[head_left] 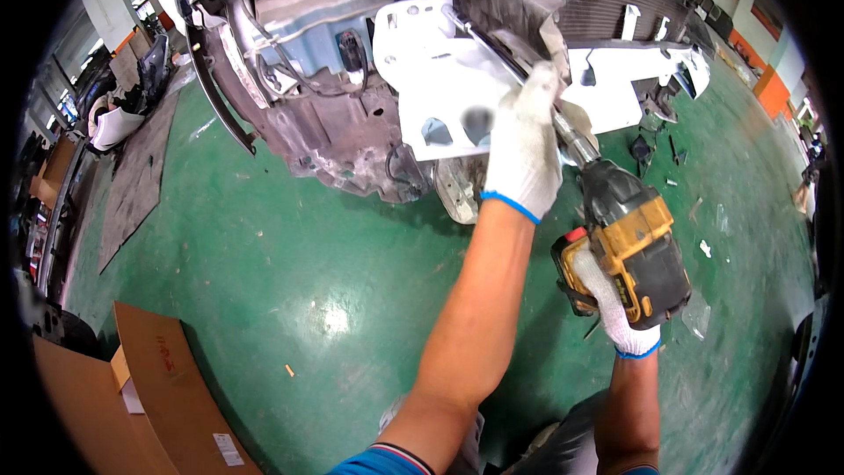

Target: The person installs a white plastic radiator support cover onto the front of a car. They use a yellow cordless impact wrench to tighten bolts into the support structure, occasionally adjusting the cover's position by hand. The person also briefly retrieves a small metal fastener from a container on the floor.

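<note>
In a white knit glove with a blue cuff, my right hand [608, 295] grips a yellow-and-black cordless impact wrench [642, 229]. A long metal extension bar [492, 46] runs from its nose up and left to the upper part of a white metal bracket plate [422, 79]. My left hand [527, 145], gloved the same way, is closed around the bar partway along; its fingertips are partly hidden. The plate has several round holes and sits against the stripped front of a car [308, 26]. Whatever the bar's far tip meets is too small to make out.
A radiator [607, 4] and a white crossbeam [615, 88] are at the right of the car front. Dark clips and scraps [643, 151] lie on the green floor [290, 255]. An open cardboard box [176, 387] stands near left; removed car panels [123, 119] lie far left.
</note>
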Action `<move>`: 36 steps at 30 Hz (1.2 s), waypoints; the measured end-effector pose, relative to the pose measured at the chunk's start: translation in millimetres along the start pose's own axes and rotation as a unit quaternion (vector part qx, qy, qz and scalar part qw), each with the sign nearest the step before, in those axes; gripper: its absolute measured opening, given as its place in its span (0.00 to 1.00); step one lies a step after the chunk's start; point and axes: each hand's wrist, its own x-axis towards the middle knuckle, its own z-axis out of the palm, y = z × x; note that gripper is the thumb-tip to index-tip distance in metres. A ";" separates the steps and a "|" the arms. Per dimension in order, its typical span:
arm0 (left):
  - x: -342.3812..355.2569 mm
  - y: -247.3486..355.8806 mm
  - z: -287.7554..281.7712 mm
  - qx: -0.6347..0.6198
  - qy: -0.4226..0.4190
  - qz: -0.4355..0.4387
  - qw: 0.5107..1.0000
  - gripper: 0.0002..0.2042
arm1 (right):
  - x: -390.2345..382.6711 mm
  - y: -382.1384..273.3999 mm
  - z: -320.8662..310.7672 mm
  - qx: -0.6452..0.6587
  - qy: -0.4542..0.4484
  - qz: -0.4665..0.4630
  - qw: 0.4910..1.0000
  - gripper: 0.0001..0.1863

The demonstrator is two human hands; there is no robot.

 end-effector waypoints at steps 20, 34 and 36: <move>-5.2 -6.3 7.7 0.155 0.015 0.059 0.986 0.23 | 2.5 41.5 -4.4 -0.108 0.042 -0.078 0.990 0.28; -4.2 -9.3 10.6 0.099 0.062 0.027 0.993 0.21 | 16.3 9.1 -12.0 -0.144 -0.013 -0.165 0.976 0.17; -7.9 -11.6 12.6 0.114 0.056 0.029 0.991 0.22 | 12.9 10.3 -4.5 -0.013 -0.006 -0.081 0.997 0.16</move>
